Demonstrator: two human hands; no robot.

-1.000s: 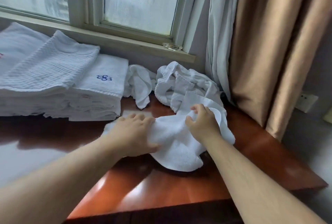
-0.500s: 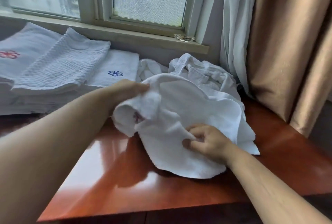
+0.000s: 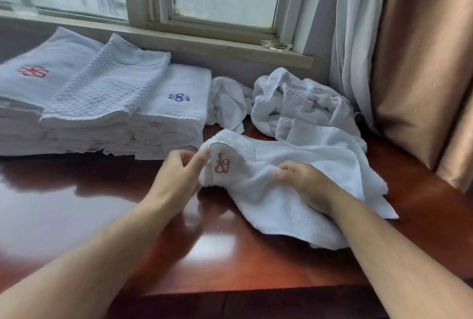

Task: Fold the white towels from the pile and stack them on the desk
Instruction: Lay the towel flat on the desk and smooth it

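- Spreading under both forearms and past the fingertips: reddish, glossy desk (image 3: 256, 262), with window glare on the left part below the left forearm.
- Rising beyond and left of the left hand: stack of folded white towels (image 3: 102, 119), layered edges facing the hands; red monogram far left on top, a waffle-textured towel laid across the middle, blue monogram on the towel nearest the hands.
- Hanging well to the right of the right hand: tan curtain (image 3: 419, 63), with a pale sheer curtain (image 3: 355, 37) just inside it.
- Heaped beyond the right hand, against the wall under the sill: pile of crumpled white towels (image 3: 294, 106), touching the far edge of the towel in hand.
- Lying rumpled between and under the hands, on the desk: white towel (image 3: 281, 206), its red-embroidered corner lifted toward the left hand, its bulk trailing right and toward the near edge beneath the right wrist.
- Gripping that raised corner: left hand (image 3: 179, 175), thumb and curled fingers pinching the cloth beside the red mark.
- Resting on top of the towel's middle, apart from the left: right hand (image 3: 304, 183), fingers bent and gathering fabric.
- Sitting far beyond the right hand on the sill: small clear glass object (image 3: 276, 45), too small to identify.
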